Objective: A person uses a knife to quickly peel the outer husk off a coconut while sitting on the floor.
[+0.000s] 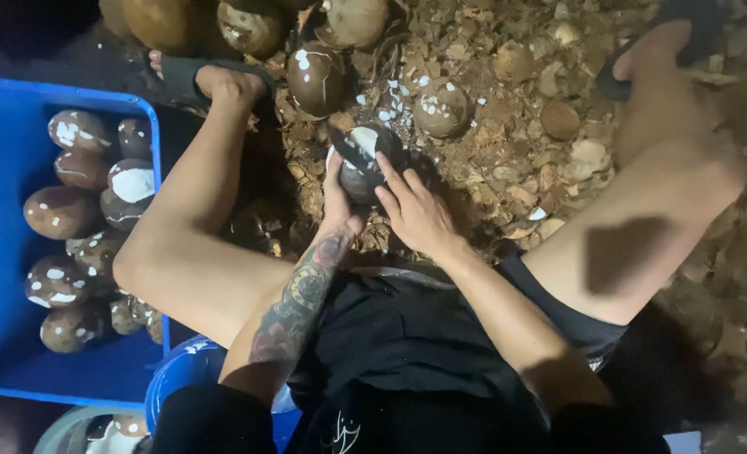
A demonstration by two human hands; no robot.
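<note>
Head view, looking straight down: a floor (pixel 508 143) thick with brown shell chips fills the top and right. Big blue crate (pixel 4 252) sits on the left, loaded with peeled brown nuts (pixel 58 212) flecked white, its right wall close against the person's left knee. Unpeeled nuts (pixel 315 77) are heaped at the top centre, just beyond the hands. A blue tub (pixel 176 378) rim peeks out bottom left, under the thigh. Between the spread legs, both hands meet on one coconut (pixel 365 160). Left hand (pixel 338 197) cups it from below, fingers curled round. Right hand (pixel 415 210) lies over its right side, fingers half closed; I cannot tell whether it grips a tool. Open room is tight, only the chip patch ahead.
</note>
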